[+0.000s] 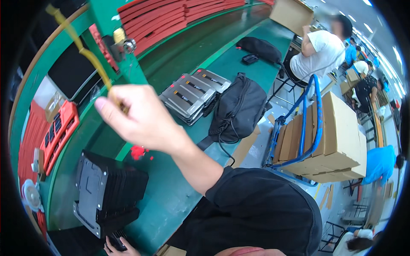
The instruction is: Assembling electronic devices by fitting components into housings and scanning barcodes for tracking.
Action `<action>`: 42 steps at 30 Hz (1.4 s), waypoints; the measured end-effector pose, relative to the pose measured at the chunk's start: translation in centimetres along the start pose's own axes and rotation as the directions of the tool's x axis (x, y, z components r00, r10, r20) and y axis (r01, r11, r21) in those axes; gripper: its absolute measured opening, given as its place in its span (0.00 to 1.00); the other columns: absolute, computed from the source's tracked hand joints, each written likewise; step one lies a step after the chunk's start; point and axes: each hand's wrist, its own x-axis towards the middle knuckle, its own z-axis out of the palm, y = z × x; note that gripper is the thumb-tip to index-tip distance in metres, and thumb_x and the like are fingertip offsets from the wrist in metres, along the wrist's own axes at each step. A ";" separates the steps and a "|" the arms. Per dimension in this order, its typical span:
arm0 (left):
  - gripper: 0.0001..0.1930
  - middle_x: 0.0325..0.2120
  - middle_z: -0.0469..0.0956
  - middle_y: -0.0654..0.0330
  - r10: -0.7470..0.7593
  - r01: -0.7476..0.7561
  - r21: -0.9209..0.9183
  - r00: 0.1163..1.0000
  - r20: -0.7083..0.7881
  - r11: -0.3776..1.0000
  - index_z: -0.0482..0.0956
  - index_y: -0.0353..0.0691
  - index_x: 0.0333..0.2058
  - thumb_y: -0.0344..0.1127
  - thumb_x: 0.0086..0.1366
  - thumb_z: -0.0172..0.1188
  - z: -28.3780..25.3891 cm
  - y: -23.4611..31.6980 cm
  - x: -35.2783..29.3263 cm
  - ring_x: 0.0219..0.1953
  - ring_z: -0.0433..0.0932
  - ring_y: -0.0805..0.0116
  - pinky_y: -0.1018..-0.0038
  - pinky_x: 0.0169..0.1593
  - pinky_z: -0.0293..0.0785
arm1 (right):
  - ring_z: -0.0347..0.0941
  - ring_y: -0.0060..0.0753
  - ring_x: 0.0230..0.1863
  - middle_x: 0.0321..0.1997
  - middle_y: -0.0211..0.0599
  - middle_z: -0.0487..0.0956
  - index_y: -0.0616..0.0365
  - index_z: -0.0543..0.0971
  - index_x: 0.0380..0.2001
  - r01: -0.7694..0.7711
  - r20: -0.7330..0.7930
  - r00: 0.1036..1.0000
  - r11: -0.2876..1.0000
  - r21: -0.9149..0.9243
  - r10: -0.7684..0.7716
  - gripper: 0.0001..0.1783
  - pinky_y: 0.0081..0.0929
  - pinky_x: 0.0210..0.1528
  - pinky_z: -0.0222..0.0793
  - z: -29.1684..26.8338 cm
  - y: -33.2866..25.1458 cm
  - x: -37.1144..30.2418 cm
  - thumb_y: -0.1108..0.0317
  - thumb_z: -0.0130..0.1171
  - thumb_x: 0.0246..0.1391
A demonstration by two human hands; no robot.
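My right hand [139, 115] is raised over the green bench with its fingers closed around a yellow strap-like cord [92, 57]. The cord runs up to the far left from my fist, and a short end shows below it. At the bottom edge, my left hand [120, 248] has its fingers around a black ribbed part [116, 239], partly cut off by the frame. Right above that hand stands a stack of black plastic housings [109, 187] with rounded corners. Red scraps [137, 152] lie on the bench below my right forearm.
Grey flat panels [188, 96] are stacked beside a black bag [239, 106]; a second black bag [259, 48] lies farther along. Red trays [60, 132] stand left. A blue cart [305, 123] carries flattened cartons [331, 132]. A person in white [318, 53] sits near the bench.
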 end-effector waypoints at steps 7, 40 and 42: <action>0.29 0.55 0.70 0.45 0.016 -0.012 -0.074 0.999 0.050 0.997 0.78 0.40 0.58 0.51 0.64 0.69 -0.8 -3.2 -1.4 0.54 0.71 0.46 0.50 0.60 0.68 | 0.60 0.21 0.17 0.16 0.25 0.64 0.57 0.66 0.17 -0.129 0.130 0.989 0.870 0.476 0.075 0.34 0.24 0.22 0.56 -2.8 1.1 0.5 0.45 0.46 0.74; 0.33 0.63 0.64 0.45 -0.046 0.039 -0.146 0.998 -0.047 0.988 0.75 0.43 0.64 0.42 0.59 0.67 2.6 -4.8 -3.0 0.63 0.64 0.44 0.51 0.68 0.60 | 0.56 0.13 0.16 0.18 0.21 0.67 0.49 0.66 0.25 -0.323 -0.724 0.682 0.930 -0.177 0.100 0.17 0.19 0.19 0.52 -35.5 6.1 -19.0 0.66 0.63 0.65; 0.33 0.63 0.65 0.45 -0.040 0.032 -0.140 0.998 -0.053 0.990 0.75 0.42 0.64 0.44 0.59 0.67 2.8 -5.1 -2.9 0.63 0.64 0.44 0.50 0.67 0.60 | 0.60 0.15 0.16 0.19 0.22 0.69 0.49 0.68 0.28 -0.496 -0.752 0.636 0.839 -0.225 0.174 0.15 0.19 0.19 0.55 -42.1 11.3 -18.0 0.65 0.64 0.64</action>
